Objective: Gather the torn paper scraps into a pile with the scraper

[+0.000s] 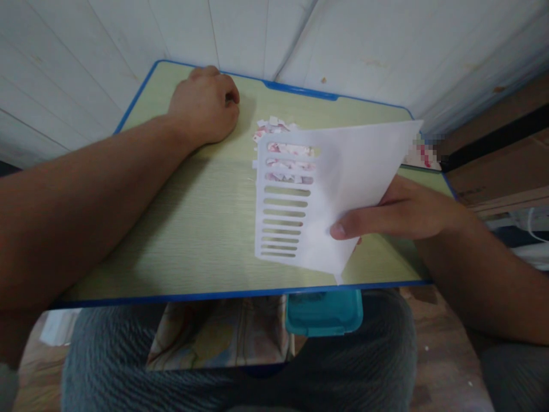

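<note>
My right hand (412,214) holds a white paper sheet (355,166) up over the table, thumb on its face and the other fingers hidden behind. A column of long slots is cut along the sheet's left side. Through the upper slots and above the sheet's edge shows a pile of torn paper scraps (274,125), white with reddish marks. My left hand (208,103) rests on the table at the far left, curled into a loose fist. A small hollow shows between its thumb and forefinger, with nothing seen in it.
The pale green table (193,229) has a blue rim and stands against a white panelled wall (240,34). Cardboard boxes (501,143) are at the right. Under the front edge are a teal container (326,315) and a patterned cloth-like item (218,332) near my legs.
</note>
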The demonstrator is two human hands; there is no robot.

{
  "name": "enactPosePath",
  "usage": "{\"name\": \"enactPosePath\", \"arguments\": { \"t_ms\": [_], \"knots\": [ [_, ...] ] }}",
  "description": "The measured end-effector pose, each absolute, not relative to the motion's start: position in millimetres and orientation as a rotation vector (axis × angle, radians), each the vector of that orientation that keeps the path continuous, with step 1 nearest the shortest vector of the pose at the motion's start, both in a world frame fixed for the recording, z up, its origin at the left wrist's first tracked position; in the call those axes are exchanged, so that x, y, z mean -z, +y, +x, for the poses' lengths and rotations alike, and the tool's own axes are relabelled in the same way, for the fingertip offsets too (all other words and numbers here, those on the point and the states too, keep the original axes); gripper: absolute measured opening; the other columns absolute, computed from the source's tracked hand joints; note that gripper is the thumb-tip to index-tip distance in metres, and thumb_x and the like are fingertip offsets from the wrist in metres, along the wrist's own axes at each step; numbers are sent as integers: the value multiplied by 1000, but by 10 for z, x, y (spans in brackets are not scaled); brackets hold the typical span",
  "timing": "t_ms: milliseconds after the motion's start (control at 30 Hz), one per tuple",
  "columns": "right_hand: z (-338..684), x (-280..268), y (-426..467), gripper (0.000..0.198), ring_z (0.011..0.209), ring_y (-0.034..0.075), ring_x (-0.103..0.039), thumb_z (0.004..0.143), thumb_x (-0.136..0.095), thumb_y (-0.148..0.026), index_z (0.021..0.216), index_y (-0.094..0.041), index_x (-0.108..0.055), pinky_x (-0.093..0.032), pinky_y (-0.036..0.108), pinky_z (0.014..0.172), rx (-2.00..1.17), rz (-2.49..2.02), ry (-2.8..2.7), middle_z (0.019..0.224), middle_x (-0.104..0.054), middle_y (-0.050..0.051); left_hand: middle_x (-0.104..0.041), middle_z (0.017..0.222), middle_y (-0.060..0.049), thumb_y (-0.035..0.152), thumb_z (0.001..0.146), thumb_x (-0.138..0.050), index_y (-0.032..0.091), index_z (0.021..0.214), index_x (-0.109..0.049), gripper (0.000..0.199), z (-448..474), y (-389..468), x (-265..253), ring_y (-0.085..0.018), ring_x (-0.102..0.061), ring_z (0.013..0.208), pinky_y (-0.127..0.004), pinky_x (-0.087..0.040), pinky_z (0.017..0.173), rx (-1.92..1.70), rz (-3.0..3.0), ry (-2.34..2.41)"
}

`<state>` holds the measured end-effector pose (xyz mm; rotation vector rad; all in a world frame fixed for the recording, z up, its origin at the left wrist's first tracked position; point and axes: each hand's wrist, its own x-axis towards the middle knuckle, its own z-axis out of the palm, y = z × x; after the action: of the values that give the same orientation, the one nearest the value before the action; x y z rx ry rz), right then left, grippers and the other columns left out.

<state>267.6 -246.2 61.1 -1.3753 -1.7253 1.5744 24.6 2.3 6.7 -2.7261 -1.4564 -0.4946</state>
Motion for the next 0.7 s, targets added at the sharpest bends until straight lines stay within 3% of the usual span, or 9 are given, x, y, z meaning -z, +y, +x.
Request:
{"name": "enactPosePath", "arguments": {
  "t_ms": [133,367,467,600,700],
  "knots": [
    [2706,-583,-2409,18,68,21,-75,83,-97,-31,87,-23,-82,-70,29,68,-1473,-1387,-1732,75,-80,-1,-73,151,-24,20,111,-53,7,142,-85,46,234,25,-70,-47,-65,152,-63,-56,128,500,-2738,-1448],
    [2601,-618,-2454,16,75,20,-82,91,-90,-24,106,-21,-87,-71,28,73,-1667,-1239,-1804,90,-88,2,-73,149,-24,20,112,-53,6,141,-85,45,225,17,-76,-47,-65,152,-62,-55,129,498,-2726,-1442],
    [2608,-628,-2466,12,69,20,-78,91,-93,-29,98,-22,-85,-69,27,66,-1670,-1283,-1775,81,-84,1,-73,150,-24,20,111,-54,7,142,-84,46,238,-7,-101,-46,-65,152,-60,-55,128,470,-2722,-1458],
    [2656,-618,-2435,24,54,19,-66,89,-96,-33,78,-22,-77,-59,29,48,-1414,-1288,-1600,68,-75,1,-72,151,-23,25,113,-54,8,144,-83,46,246,-31,-111,-45,-65,151,-57,-57,125,433,-2716,-1486],
    [2714,-618,-2397,21,52,18,-64,86,-96,-29,79,-22,-76,-53,28,43,-1286,-1301,-1548,70,-74,0,-73,149,-21,24,112,-53,10,144,-84,46,238,-23,-99,-43,-65,151,-56,-56,126,462,-2715,-1462]
  ]
}}
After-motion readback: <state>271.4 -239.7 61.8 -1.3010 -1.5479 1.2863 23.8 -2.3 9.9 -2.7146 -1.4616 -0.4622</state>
